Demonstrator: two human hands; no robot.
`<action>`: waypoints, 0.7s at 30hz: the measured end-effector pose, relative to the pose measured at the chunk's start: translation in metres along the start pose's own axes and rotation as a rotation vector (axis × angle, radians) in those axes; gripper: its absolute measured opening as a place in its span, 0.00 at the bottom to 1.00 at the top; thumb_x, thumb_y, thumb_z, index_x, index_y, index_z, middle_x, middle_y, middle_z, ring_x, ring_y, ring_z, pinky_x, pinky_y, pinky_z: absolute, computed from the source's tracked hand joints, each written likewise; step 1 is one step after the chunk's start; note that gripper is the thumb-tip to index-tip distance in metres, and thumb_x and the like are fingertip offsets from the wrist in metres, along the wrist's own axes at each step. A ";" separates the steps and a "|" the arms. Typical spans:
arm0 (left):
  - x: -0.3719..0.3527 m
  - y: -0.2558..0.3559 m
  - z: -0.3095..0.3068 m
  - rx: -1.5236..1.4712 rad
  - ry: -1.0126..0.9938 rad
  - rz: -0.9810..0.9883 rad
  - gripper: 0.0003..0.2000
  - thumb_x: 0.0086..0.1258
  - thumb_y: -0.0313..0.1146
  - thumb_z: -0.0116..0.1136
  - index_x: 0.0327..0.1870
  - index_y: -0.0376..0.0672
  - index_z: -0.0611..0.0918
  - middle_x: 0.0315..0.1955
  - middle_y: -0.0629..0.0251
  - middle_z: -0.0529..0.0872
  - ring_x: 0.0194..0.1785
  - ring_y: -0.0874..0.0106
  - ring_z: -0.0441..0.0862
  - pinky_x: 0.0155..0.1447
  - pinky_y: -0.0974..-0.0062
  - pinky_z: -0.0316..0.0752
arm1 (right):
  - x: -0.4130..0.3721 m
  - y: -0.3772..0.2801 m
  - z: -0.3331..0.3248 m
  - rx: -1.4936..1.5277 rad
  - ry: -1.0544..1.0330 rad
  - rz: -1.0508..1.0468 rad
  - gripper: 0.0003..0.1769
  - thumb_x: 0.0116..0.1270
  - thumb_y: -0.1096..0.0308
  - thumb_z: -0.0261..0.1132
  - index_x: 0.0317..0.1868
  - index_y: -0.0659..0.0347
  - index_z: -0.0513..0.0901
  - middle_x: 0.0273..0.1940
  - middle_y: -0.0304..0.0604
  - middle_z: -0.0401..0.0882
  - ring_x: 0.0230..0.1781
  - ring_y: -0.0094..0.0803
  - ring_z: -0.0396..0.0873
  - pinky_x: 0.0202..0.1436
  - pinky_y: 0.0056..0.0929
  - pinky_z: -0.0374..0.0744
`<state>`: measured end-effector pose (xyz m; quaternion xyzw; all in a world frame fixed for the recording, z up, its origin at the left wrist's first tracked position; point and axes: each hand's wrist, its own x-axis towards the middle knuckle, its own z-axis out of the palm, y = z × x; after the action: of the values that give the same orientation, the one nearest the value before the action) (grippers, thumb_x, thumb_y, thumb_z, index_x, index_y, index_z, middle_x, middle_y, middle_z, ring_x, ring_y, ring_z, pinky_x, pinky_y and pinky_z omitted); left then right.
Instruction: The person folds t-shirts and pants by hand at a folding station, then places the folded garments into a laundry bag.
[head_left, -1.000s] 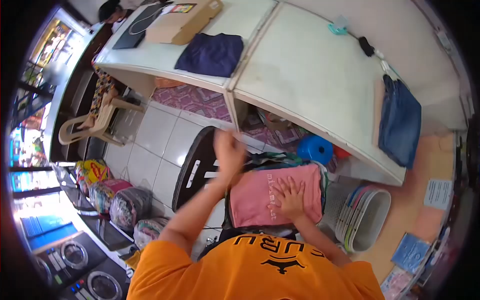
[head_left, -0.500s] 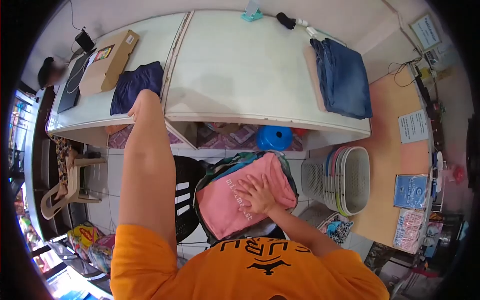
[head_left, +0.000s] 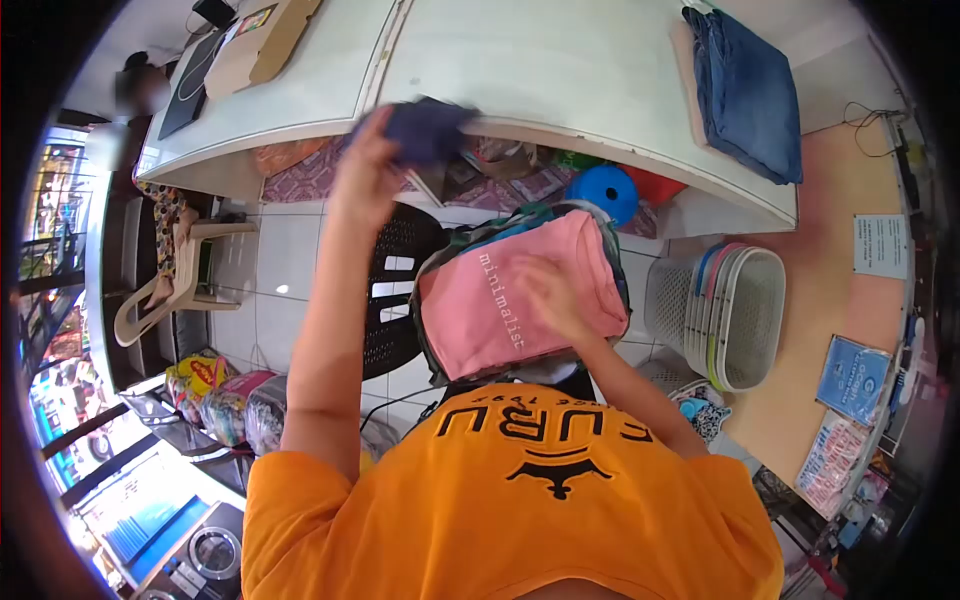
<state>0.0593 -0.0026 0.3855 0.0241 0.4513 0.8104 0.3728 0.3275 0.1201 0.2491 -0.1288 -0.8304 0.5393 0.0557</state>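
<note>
My left hand (head_left: 368, 165) is closed on a folded navy garment (head_left: 425, 130), smeared by motion, at the front edge of the white table. Below it, a folded pink shirt (head_left: 470, 325) printed "minimalist" lies on top of a filled bag (head_left: 432, 262) with dark green patterned sides. Over the middle of this shirt is my right hand (head_left: 552, 300), slightly blurred, its fingers apart and nothing in them. The bag rests at a black slatted chair (head_left: 400, 235).
Folded jeans (head_left: 748, 95) lie at the right of the white table (head_left: 520, 70), a cardboard box (head_left: 285, 45) at its left. Stacked plastic baskets (head_left: 755, 320) stand right of the bag. A blue round object (head_left: 605, 192) sits under the table. At far left, a person (head_left: 140, 85) is partly visible.
My left hand has lifted the navy garment off the table and brought it right, toward the bag. My right hand has risen from lying flat on the pink shirt. The view has tilted down.
</note>
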 end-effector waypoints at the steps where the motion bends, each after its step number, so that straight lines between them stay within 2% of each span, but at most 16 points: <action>1: -0.032 -0.012 0.019 0.039 -0.054 -0.080 0.30 0.51 0.16 0.45 0.61 0.41 0.65 0.45 0.63 0.75 0.45 0.73 0.74 0.46 0.76 0.72 | 0.000 -0.001 -0.003 0.007 -0.002 0.003 0.31 0.58 0.42 0.53 0.56 0.51 0.69 0.56 0.41 0.69 0.59 0.42 0.63 0.62 0.51 0.58; 3: -0.071 -0.047 0.035 0.174 -0.264 -0.188 0.32 0.49 0.15 0.46 0.61 0.41 0.66 0.50 0.64 0.74 0.47 0.76 0.74 0.49 0.80 0.70 | 0.001 -0.013 -0.014 1.405 -0.035 0.453 0.42 0.58 0.32 0.44 0.59 0.58 0.65 0.56 0.42 0.70 0.56 0.38 0.69 0.60 0.36 0.66; 5: -0.097 -0.074 0.040 0.121 -0.435 -0.444 0.34 0.47 0.14 0.47 0.62 0.42 0.65 0.53 0.65 0.72 0.48 0.77 0.74 0.53 0.83 0.67 | -0.003 -0.051 -0.022 1.723 0.117 0.408 0.46 0.56 0.28 0.41 0.64 0.56 0.59 0.60 0.44 0.64 0.58 0.39 0.67 0.61 0.40 0.66; 6: -0.102 -0.079 0.036 0.119 -0.441 -0.446 0.34 0.47 0.14 0.47 0.62 0.42 0.65 0.53 0.65 0.72 0.48 0.77 0.74 0.53 0.83 0.67 | -0.010 -0.043 -0.021 1.714 0.202 0.363 0.43 0.58 0.31 0.41 0.64 0.56 0.58 0.61 0.45 0.63 0.58 0.39 0.66 0.61 0.40 0.65; 8: -0.110 -0.086 0.029 0.541 -0.575 -0.424 0.36 0.45 0.13 0.47 0.63 0.40 0.63 0.59 0.64 0.66 0.58 0.76 0.66 0.56 0.84 0.63 | -0.032 -0.034 -0.030 1.697 0.290 0.322 0.41 0.60 0.34 0.42 0.64 0.56 0.57 0.62 0.46 0.62 0.59 0.39 0.65 0.61 0.40 0.65; 9: -0.114 -0.085 0.024 0.537 -0.581 -0.426 0.36 0.45 0.13 0.47 0.63 0.40 0.63 0.59 0.64 0.66 0.58 0.76 0.66 0.56 0.84 0.63 | -0.045 -0.033 -0.037 1.699 0.299 0.321 0.37 0.61 0.43 0.49 0.64 0.57 0.58 0.60 0.45 0.63 0.59 0.39 0.65 0.62 0.40 0.64; 11: -0.128 -0.082 0.013 0.889 -0.660 -0.196 0.36 0.46 0.12 0.48 0.64 0.41 0.62 0.61 0.62 0.63 0.61 0.75 0.63 0.58 0.84 0.60 | -0.052 -0.045 -0.045 1.699 0.312 0.330 0.33 0.62 0.52 0.56 0.64 0.57 0.58 0.59 0.44 0.65 0.59 0.39 0.65 0.62 0.40 0.64; 12: -0.138 -0.085 0.011 0.852 -0.555 -0.192 0.37 0.45 0.12 0.48 0.64 0.42 0.62 0.61 0.61 0.62 0.62 0.75 0.61 0.59 0.83 0.58 | -0.056 -0.053 -0.046 1.509 0.278 0.320 0.33 0.60 0.59 0.59 0.63 0.59 0.58 0.58 0.44 0.66 0.57 0.38 0.67 0.62 0.38 0.64; 13: -0.147 -0.096 0.000 0.709 -0.438 -0.306 0.38 0.44 0.11 0.49 0.64 0.42 0.61 0.62 0.60 0.62 0.64 0.73 0.59 0.61 0.82 0.57 | -0.059 -0.059 -0.047 1.317 0.239 0.309 0.33 0.58 0.66 0.62 0.63 0.61 0.59 0.57 0.45 0.67 0.56 0.37 0.69 0.61 0.36 0.65; 14: -0.155 -0.106 -0.005 0.804 -0.402 -0.218 0.38 0.44 0.12 0.49 0.64 0.42 0.61 0.62 0.60 0.61 0.63 0.71 0.60 0.62 0.81 0.57 | -0.061 -0.044 -0.039 1.193 0.374 0.436 0.29 0.53 0.76 0.61 0.58 0.65 0.65 0.51 0.45 0.72 0.50 0.34 0.72 0.57 0.30 0.69; 15: -0.163 -0.116 -0.012 0.901 -0.365 -0.125 0.38 0.45 0.12 0.50 0.64 0.42 0.61 0.62 0.59 0.60 0.63 0.70 0.60 0.62 0.80 0.58 | -0.067 -0.023 -0.029 1.195 0.375 0.439 0.29 0.53 0.76 0.61 0.58 0.65 0.65 0.51 0.45 0.72 0.50 0.34 0.72 0.57 0.30 0.69; 16: -0.172 -0.138 -0.031 0.903 -0.365 -0.128 0.38 0.45 0.12 0.50 0.64 0.42 0.61 0.62 0.59 0.60 0.63 0.70 0.60 0.62 0.80 0.58 | -0.075 0.000 -0.018 1.016 0.404 0.543 0.26 0.54 0.77 0.60 0.56 0.64 0.66 0.49 0.44 0.73 0.47 0.33 0.73 0.54 0.31 0.71; 17: -0.180 -0.166 -0.057 0.882 -0.226 -0.214 0.36 0.45 0.14 0.51 0.63 0.44 0.63 0.62 0.58 0.61 0.60 0.67 0.64 0.59 0.77 0.61 | -0.080 0.015 -0.010 0.834 0.429 0.640 0.23 0.55 0.79 0.58 0.54 0.64 0.67 0.47 0.43 0.73 0.45 0.32 0.74 0.51 0.33 0.74; 18: -0.180 -0.179 -0.070 0.858 -0.086 -0.293 0.34 0.46 0.16 0.52 0.61 0.46 0.66 0.61 0.56 0.62 0.57 0.63 0.68 0.56 0.74 0.65 | -0.085 0.019 -0.004 0.784 0.478 0.540 0.19 0.50 0.78 0.62 0.45 0.66 0.72 0.40 0.41 0.75 0.42 0.28 0.73 0.47 0.25 0.70; 19: -0.177 -0.178 -0.065 0.859 -0.086 -0.290 0.34 0.46 0.16 0.52 0.61 0.46 0.66 0.61 0.56 0.62 0.57 0.63 0.68 0.56 0.74 0.65 | -0.083 0.014 -0.006 0.785 0.478 0.536 0.19 0.50 0.78 0.62 0.45 0.66 0.72 0.40 0.41 0.75 0.42 0.28 0.73 0.47 0.25 0.70; 21: -0.179 -0.182 -0.052 1.384 0.178 0.319 0.30 0.45 0.18 0.54 0.56 0.45 0.70 0.61 0.55 0.61 0.57 0.58 0.66 0.58 0.69 0.64 | -0.089 0.003 -0.011 0.501 0.417 0.599 0.20 0.49 0.77 0.63 0.44 0.67 0.71 0.40 0.43 0.76 0.42 0.29 0.73 0.49 0.25 0.69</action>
<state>0.2746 -0.0947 0.2714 0.2546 0.8815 0.3819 0.1106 0.4160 0.1059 0.2552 -0.4522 -0.5712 0.6787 0.0927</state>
